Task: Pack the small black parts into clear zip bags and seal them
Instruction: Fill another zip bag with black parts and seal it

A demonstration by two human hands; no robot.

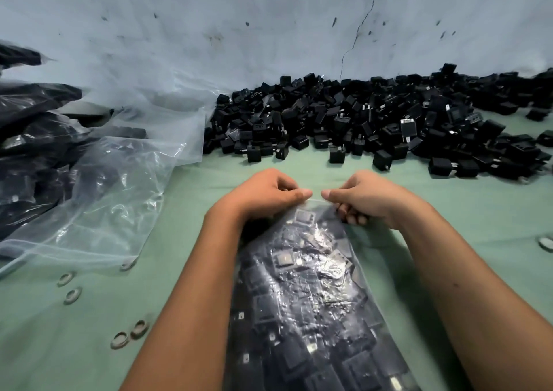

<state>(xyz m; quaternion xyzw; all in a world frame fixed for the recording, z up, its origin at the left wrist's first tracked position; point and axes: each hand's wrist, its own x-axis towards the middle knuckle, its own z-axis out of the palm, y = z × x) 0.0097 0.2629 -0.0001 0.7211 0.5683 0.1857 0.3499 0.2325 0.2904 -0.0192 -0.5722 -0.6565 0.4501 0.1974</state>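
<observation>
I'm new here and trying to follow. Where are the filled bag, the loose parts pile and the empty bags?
filled bag [302, 286], head view, its shiny middle.
loose parts pile [359, 121], head view, heap's centre.
empty bags [125, 187], head view, crumpled clear plastic.

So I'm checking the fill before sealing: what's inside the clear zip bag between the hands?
The clear zip bag is packed with small black parts, some showing pale square faces. The left hand and right hand pinch its top edge. Lower layers are hidden.

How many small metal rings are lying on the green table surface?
5 that I can tell: one at the empty bag's corner, two below it, and two near the left forearm. More may be hidden under the bags.
</observation>
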